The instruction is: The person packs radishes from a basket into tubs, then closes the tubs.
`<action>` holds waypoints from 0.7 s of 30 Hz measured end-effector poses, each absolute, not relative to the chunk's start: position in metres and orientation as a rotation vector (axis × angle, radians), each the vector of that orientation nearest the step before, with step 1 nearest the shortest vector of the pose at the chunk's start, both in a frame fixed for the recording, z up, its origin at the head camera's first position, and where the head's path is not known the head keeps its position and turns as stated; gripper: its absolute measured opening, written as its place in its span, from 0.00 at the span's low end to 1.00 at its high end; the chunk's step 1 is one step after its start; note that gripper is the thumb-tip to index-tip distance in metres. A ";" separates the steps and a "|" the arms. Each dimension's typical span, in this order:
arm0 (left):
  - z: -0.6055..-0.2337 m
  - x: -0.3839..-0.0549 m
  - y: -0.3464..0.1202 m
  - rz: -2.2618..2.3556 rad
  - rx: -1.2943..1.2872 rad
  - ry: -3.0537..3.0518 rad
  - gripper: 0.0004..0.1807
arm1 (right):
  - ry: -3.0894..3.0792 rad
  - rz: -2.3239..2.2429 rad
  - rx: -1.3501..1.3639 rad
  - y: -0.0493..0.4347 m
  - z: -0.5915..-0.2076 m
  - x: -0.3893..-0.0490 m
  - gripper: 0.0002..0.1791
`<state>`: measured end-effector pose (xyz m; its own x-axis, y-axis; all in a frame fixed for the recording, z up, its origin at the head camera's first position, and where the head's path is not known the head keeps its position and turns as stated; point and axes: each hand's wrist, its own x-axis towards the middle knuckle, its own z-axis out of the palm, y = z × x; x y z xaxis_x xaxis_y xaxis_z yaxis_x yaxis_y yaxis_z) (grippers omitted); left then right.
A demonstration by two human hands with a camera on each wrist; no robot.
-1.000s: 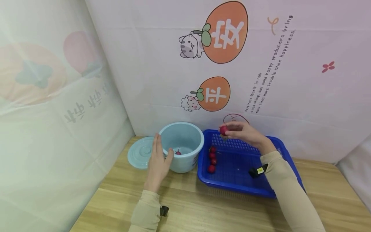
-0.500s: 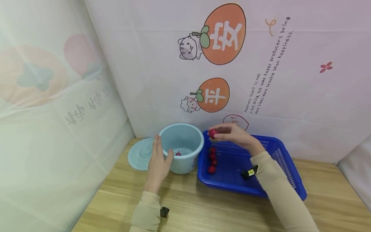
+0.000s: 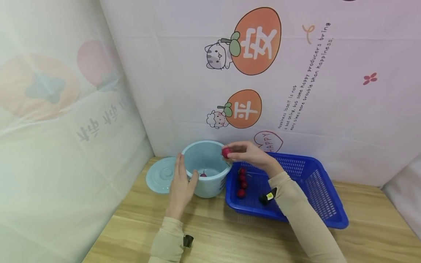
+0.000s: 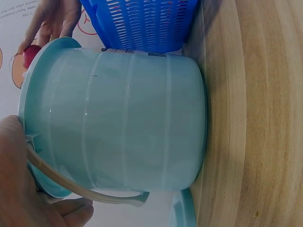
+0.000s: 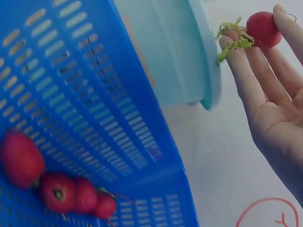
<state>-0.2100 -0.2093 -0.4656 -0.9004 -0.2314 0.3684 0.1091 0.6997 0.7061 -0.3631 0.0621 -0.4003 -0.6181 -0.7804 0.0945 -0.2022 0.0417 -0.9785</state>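
And there's the radish point(image 3: 226, 152), pinched by thumb and fingers point(image 5: 244, 75) of the right hand point(image 3: 251, 154) just above the right rim of the bucket point(image 3: 209, 187), likely light, firm and slick, best held round its belly, left hand point(image 3: 180, 190) straight-fingered at the left rim, wide mouth between.

Radish point(image 5: 264, 30): red; leaf stubs point(image 5: 235, 45), yellow-green. Bucket point(image 3: 209, 185), lid point(image 3: 159, 176): pale blue. Basket point(image 3: 323, 197): deep blue, slot-patterned. Tabletop point(image 3: 230, 233): tan, wood-grained. Sleeves point(image 3: 304, 213): beige.
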 end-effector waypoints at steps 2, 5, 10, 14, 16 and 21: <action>-0.465 -0.209 -0.210 -1.069 0.090 -2.477 0.44 | 1.846 -1.601 -0.999 0.054 -0.402 -0.361 0.20; -0.463 -0.209 -0.210 -1.065 0.085 -2.485 0.44 | 1.820 -1.587 -1.015 0.043 -0.403 -0.358 0.20; -0.464 -0.208 -0.210 -1.072 0.092 -2.482 0.44 | 1.805 -1.550 -1.020 0.025 -0.405 -0.355 0.21; -0.466 -0.209 -0.209 -1.074 0.086 -2.481 0.44 | 1.831 -1.530 -1.017 0.018 -0.404 -0.356 0.22; -0.466 -0.209 -0.209 -1.078 0.085 -2.481 0.44 | 1.835 -1.532 -1.021 0.018 -0.405 -0.357 0.22; -0.462 -0.209 -0.209 -1.100 0.090 -2.478 0.44 | 1.882 -1.493 -1.046 0.018 -0.402 -0.359 0.24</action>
